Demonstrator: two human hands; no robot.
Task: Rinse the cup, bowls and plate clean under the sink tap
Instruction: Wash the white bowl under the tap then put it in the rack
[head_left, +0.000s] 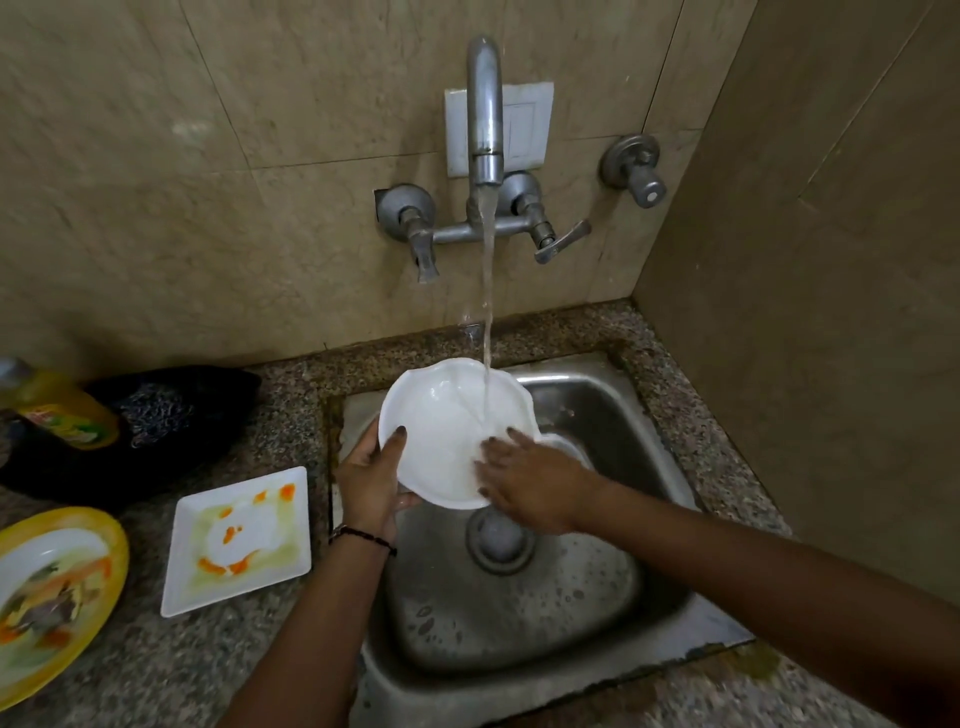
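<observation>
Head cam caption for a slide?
Left hand grips white bowl under running tap; right hand presses flat inside it.

Single head-worn view, wide-angle, pitched forward and down. Sink (597, 597) looked into from close above, set low centre. Tap (485, 114) and back wall (208, 156) faced squarely, upper frame. Tabletop (291, 395) taken in at left, bowed by lens. Side wall (805, 312) crowded in at right.

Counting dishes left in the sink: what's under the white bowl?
A pale rim peeks out past the right hand; the drain shows below. The white bowl hides the rest.
</observation>
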